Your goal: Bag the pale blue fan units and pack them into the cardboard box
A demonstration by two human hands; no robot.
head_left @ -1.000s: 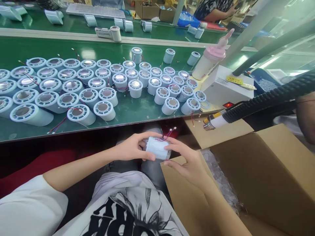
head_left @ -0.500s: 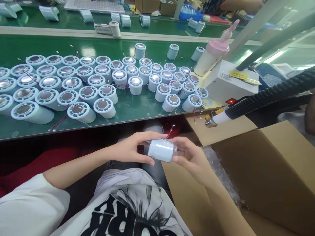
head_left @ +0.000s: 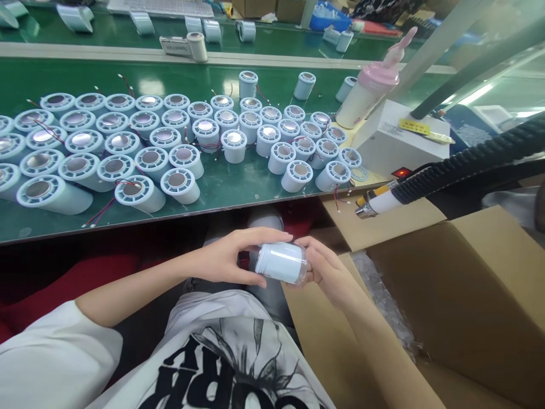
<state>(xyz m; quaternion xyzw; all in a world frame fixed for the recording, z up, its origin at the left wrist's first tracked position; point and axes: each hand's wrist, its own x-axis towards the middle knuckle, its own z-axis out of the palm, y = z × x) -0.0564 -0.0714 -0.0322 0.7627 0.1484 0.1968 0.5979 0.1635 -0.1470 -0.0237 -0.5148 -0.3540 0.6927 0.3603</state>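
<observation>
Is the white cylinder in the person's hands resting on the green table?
No: the white cylinder is held by the left hand and right hand over the lap, below the green table edge.

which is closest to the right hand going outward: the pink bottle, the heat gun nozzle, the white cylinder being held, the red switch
1. white cylinder, held between right hand and left hand, below the table edge.
2. heat gun nozzle, up to the right.
3. red switch, just beyond the nozzle.
4. pink bottle, far back on the green table.
</observation>
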